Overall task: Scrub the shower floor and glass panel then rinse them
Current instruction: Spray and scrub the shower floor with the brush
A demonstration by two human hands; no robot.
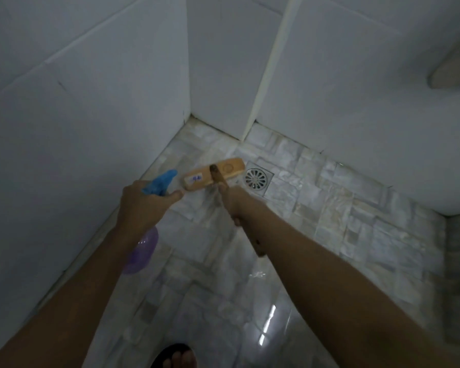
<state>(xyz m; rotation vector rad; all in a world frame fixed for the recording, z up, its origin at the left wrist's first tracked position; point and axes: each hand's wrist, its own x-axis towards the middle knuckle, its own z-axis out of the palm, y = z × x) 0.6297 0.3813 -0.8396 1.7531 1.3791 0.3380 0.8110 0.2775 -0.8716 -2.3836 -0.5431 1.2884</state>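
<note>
1. Fingers of the right grip (233,205) are curled tight round the wooden handle of the scrub brush (229,169), whose head lies flat on the shower floor (329,208) near its back corner, just beside the drain (256,179).
2. The left grip (141,205) is wrapped round the neck of a spray bottle (160,183), blue nozzle aimed at the floor's left edge, along the wall (91,115).
3. Floor scrubbing looks underway to me: the tiles gleam wet toward the near edge, though I see no foam.
4. Nowhere can I see the glass panel, so its scrubbing, and all the rinsing, I'd judge still to come.
</note>
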